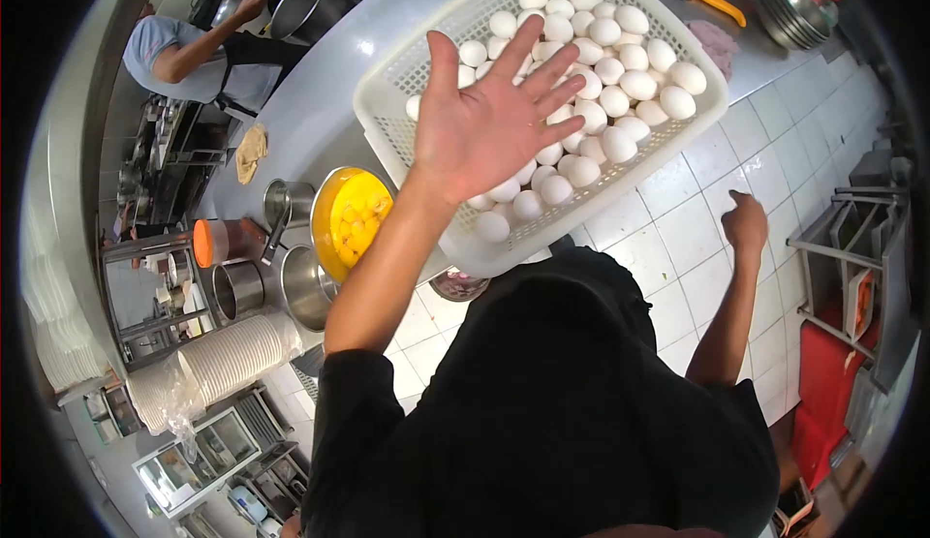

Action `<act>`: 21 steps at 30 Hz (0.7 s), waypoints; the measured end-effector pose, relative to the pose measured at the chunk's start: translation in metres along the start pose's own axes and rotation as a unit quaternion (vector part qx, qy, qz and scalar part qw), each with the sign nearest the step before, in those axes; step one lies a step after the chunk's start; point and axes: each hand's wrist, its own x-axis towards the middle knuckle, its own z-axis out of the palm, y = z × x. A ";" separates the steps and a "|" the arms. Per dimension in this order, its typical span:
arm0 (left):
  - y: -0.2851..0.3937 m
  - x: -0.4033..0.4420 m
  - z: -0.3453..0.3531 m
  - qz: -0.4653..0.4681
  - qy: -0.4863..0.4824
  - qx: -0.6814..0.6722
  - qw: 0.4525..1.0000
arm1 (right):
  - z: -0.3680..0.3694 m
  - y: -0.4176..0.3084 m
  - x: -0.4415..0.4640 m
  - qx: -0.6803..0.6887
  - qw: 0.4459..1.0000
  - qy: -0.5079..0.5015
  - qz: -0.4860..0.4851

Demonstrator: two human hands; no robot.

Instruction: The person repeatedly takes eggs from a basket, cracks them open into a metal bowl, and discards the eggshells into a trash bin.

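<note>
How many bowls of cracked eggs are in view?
1: the metal bowl, left of the white basket and of the left hand in the picture. Others may be hidden.

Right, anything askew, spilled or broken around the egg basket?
The near side of the basket seems to jut past the edge of the counter, over the floor tiles, so it looks only partly supported, though the lens may exaggerate that. I make out no spill or cracked shell among the visible eggs.
</note>
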 end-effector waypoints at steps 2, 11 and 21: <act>-0.007 0.006 0.000 -0.001 0.012 -0.033 0.999 | -0.078 -0.046 -0.001 0.317 0.911 -0.152 0.217; -0.053 0.045 0.031 -0.058 -0.008 -0.022 0.998 | -0.210 -0.157 -0.005 0.566 0.794 0.057 -0.215; -0.065 0.040 0.038 -0.030 -0.054 0.099 0.993 | -0.191 -0.192 -0.019 0.603 0.764 0.108 -0.203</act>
